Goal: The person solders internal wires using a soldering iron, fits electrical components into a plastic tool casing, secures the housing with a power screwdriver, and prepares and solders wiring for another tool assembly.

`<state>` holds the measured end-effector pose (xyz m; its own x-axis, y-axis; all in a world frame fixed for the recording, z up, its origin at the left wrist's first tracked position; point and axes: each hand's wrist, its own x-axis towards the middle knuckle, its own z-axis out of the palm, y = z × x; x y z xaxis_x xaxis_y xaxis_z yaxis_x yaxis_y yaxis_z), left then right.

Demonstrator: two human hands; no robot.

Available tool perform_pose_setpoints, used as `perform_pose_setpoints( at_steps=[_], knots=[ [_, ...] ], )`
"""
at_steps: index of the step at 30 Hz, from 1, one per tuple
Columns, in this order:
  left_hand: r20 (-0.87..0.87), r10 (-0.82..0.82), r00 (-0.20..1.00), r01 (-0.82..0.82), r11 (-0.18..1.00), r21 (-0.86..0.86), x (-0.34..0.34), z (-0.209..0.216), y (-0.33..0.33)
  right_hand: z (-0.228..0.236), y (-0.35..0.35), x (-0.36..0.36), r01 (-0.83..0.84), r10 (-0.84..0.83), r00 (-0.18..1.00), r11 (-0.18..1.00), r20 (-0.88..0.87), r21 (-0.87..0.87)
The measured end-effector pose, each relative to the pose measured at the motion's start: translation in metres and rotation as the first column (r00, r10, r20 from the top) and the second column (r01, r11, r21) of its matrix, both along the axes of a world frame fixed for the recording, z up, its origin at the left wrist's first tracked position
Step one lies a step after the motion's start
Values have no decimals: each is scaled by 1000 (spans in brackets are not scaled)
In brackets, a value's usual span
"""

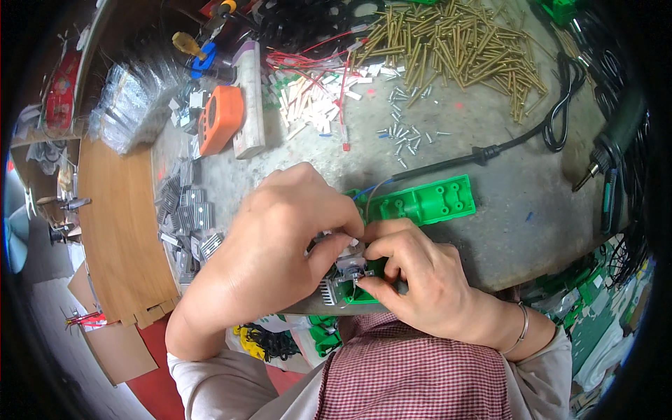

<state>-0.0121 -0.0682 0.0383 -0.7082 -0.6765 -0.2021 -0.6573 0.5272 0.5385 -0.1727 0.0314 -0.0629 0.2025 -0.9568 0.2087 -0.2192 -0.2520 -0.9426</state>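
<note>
Near the table's front edge, both hands meet over a small electrical assembly [351,266] with a finned metal heat sink [329,292], beside a green plastic part. My left hand [283,231] is closed, thumb and forefinger pinched together above the assembly. A whitish bit shows at its thumb tip; what it grips is mostly hidden. My right hand [430,273] is also closed, with thumb and bent fingers against the assembly's right side. Just beyond the fingers lies a green plastic housing half [423,201] with screw posts. A black power cord [448,162] with thin wires at its end leads toward the hands.
Brass-coloured rods [455,45], small screws [406,136] and white sleeves [308,101] lie at the back. Heat sinks [187,213] and an orange device [221,120] are left. A screwdriver-like tool with a dark green handle [619,129] hangs at the right.
</note>
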Motion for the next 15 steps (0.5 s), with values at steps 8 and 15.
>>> perform_pose_setpoints(
  at_steps=[8,15],
  knots=[
    [-15,-108,994,108,994,16,3,0,-13,0,-2,-2,-40,36,997,998,76,56],
    [-52,-160,986,165,980,112,5,-10,-17,0,-1,-5,-38,40,998,999,49,-27]
  ],
)
